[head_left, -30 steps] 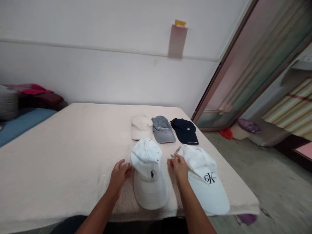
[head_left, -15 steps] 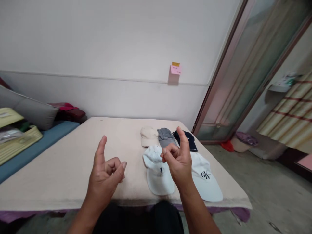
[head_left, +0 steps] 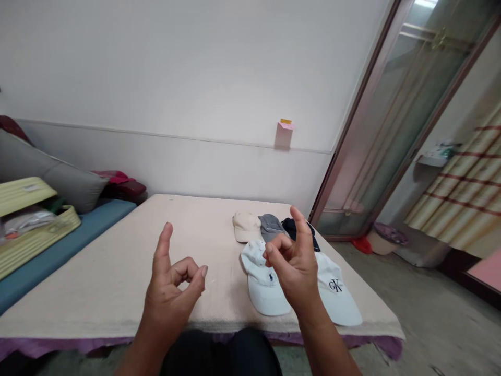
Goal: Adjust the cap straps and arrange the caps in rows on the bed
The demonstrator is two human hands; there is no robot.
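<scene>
My left hand (head_left: 172, 287) is raised over the cream-covered surface, index finger up, thumb and other fingers curled, holding nothing. In front of the caps is my right hand (head_left: 293, 261), also with its index finger up and thumb against the curled fingers, nothing between them. Behind it a white cap with a small horse logo (head_left: 264, 292) and a white CK cap (head_left: 340, 297) lie near the front edge. Farther back sit a beige cap (head_left: 246, 227), a grey cap (head_left: 271, 225) and a navy cap (head_left: 317, 243), partly covered by my right hand.
The covered surface (head_left: 97, 271) meets a white wall carrying a pink note (head_left: 286, 125). At left are a grey cushion (head_left: 70, 177) and an open yellow case (head_left: 39, 235). A glass door (head_left: 376, 125) and a waste bin (head_left: 385, 239) stand at right.
The view has shifted, so the caps and note appear slightly lower and mostly farther right. Both hands keep nearly the same pose, the right one a little farther right. The caps stay in the same arrangement.
</scene>
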